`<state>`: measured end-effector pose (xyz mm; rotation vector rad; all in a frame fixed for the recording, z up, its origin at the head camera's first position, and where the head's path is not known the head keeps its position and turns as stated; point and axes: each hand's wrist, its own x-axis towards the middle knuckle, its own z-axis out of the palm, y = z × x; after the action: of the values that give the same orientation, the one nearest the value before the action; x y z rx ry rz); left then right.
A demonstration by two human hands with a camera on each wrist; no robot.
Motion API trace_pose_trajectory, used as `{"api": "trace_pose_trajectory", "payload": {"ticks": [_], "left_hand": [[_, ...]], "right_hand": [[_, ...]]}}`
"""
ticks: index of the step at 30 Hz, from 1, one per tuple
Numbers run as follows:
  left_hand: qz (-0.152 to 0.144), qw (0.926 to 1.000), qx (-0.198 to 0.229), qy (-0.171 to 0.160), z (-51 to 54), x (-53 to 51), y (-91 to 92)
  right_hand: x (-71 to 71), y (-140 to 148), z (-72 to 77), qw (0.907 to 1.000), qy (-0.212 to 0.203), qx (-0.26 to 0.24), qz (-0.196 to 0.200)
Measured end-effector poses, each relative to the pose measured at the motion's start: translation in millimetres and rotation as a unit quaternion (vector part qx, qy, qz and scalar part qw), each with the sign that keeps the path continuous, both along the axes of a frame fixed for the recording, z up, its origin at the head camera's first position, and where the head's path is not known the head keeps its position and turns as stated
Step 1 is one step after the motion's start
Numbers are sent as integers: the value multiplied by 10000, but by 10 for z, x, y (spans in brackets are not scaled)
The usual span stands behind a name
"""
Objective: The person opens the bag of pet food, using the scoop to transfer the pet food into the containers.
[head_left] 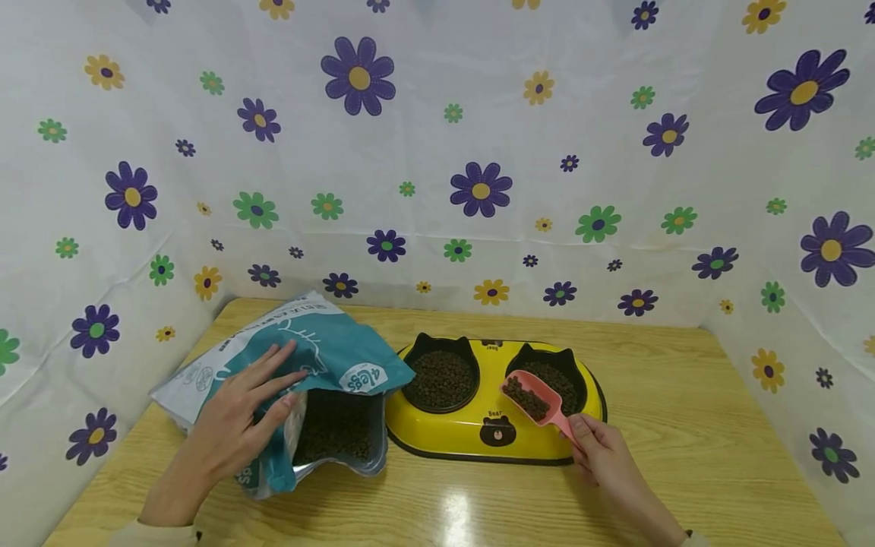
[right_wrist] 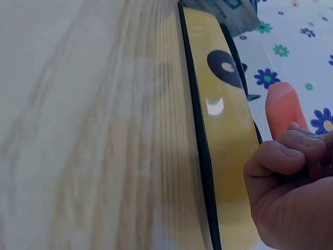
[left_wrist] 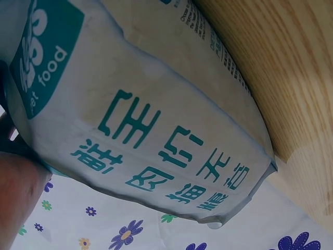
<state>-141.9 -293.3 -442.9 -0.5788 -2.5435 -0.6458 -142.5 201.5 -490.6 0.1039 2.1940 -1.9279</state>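
My right hand (head_left: 604,456) grips the handle of a pink scoop (head_left: 555,414) heaped with brown kibble. The scoop's head is over the front edge of the right black bowl (head_left: 581,380) in the yellow double pet feeder (head_left: 437,433). Kibble lies in both that bowl and the left bowl (head_left: 472,365). At the left, my left hand (head_left: 235,414) rests with fingers spread on a teal and white pet food bag (head_left: 342,346), which lies on its side. Its mouth gapes toward the front right, showing kibble inside. The right wrist view shows the scoop (right_wrist: 283,107) above the feeder's side.
The feeder stands on a wooden table (head_left: 683,395), right beside the bag's mouth. A white cloth (head_left: 424,144) printed with flowers hangs behind the table and along both sides.
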Motion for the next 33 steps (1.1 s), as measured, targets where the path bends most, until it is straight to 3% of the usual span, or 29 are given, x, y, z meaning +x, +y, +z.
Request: {"api": "trace_pose_trajectory", "payload": {"ticks": [11, 14, 16, 19, 21, 25, 27, 28, 33], "left_hand": [[-8, 10000, 17, 3, -6, 12, -6], [0, 10000, 25, -15, -7, 15, -6], [9, 10000, 24, -23, -7, 17, -4], [16, 10000, 26, -28, -9, 18, -3], [15, 10000, 29, -22, -10, 19, -5], [14, 10000, 24, -8, -13, 20, -9], [8, 10000, 18, -5, -12, 20, -8], [7, 10000, 12, -2, -12, 19, -8], [22, 10000, 5, -12, -7, 14, -9]], "right_hand": [[-17, 235, -3, 9952, 600, 663, -407], [-25, 285, 14, 9890, 862, 1108, -465], [-37, 308, 29, 9802, 1090, 1570, -527], [-50, 329, 34, 9583, 1575, 2312, -581], [-59, 330, 13, 9359, 2183, 2686, -649], [-88, 319, -58, 8682, 3741, 3168, -772], [-104, 313, -83, 8350, 4245, 3403, -827], [-110, 308, -84, 8242, 4349, 3532, -828], [-118, 284, -30, 7982, 4271, 4202, -624]]}}
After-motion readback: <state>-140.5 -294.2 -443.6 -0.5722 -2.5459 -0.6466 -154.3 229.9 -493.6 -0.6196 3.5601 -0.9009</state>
